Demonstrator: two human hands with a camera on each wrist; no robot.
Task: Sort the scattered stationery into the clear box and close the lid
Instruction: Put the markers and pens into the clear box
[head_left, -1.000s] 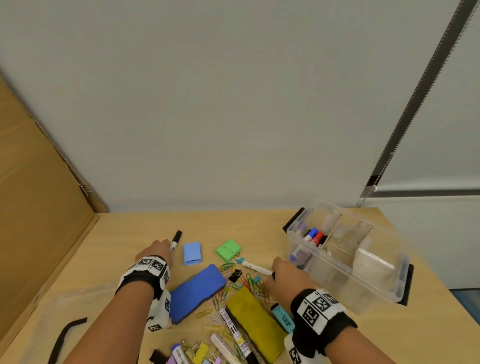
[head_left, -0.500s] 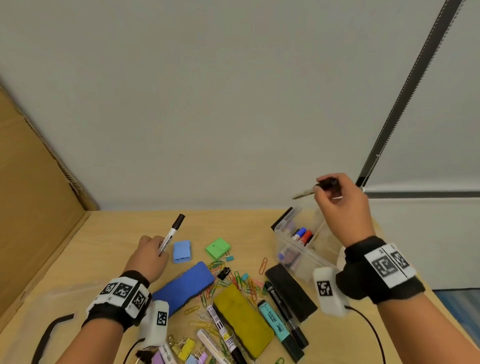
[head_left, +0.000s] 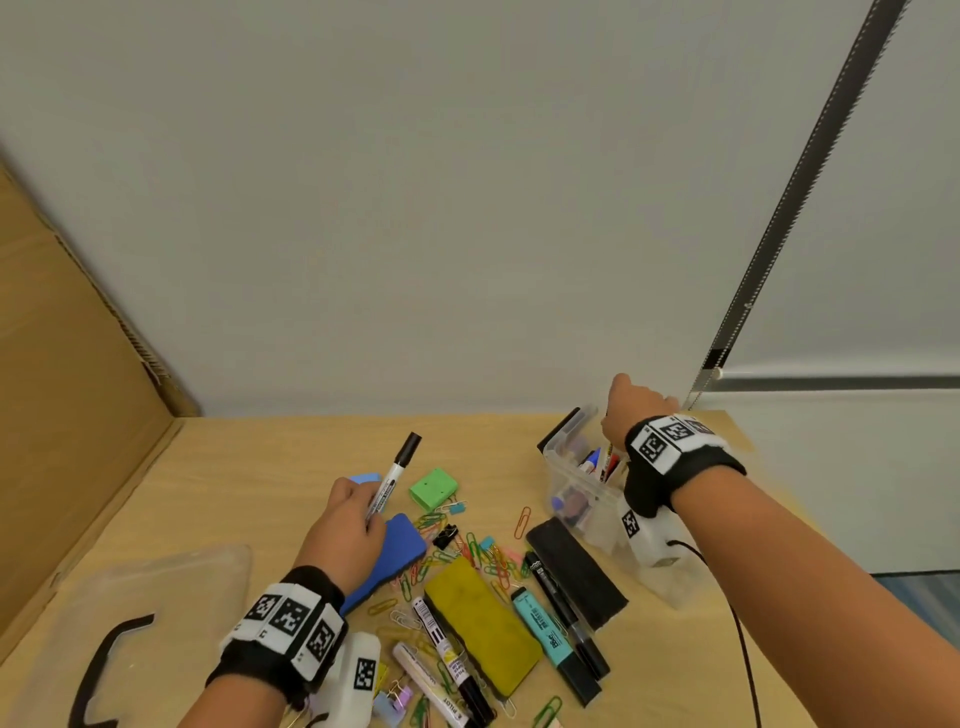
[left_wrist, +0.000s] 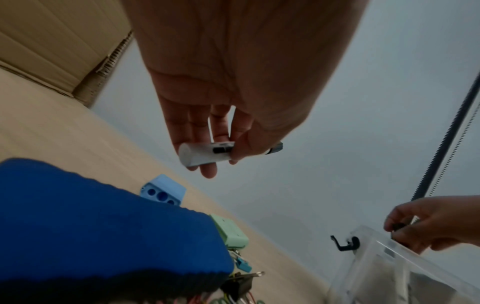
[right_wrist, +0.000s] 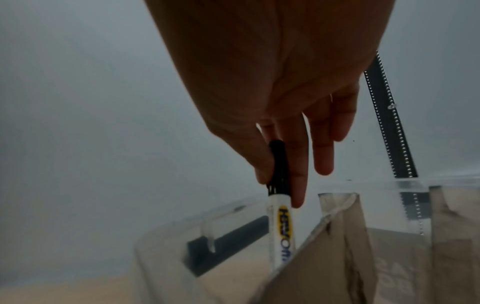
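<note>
Clear box (head_left: 574, 486) rim – right hand (head_left: 631, 415) pinches marker (right_wrist: 279, 205) upright inside.

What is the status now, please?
Left hand holds black-capped marker. Right hand pinches second marker, lowering into clear box. Lid off. Nothing blocking.

The clear box (head_left: 576, 486) stands at the far right of the tabletop (head_left: 270, 467), with its lid (head_left: 156, 597) lying well apart at the near left. Between them the scattered stationery spreads: two small sharpeners (head_left: 434, 488) farthest, paper clips (head_left: 483, 556) in the middle, erasers (head_left: 480, 623) and markers (head_left: 563, 608) nearer. The left hand (head_left: 345, 530) is over the left of the pile with a marker (head_left: 392, 478), and the right hand (head_left: 631, 415) is above the box, a pen (right_wrist: 280, 216) reaching down into it.
</note>
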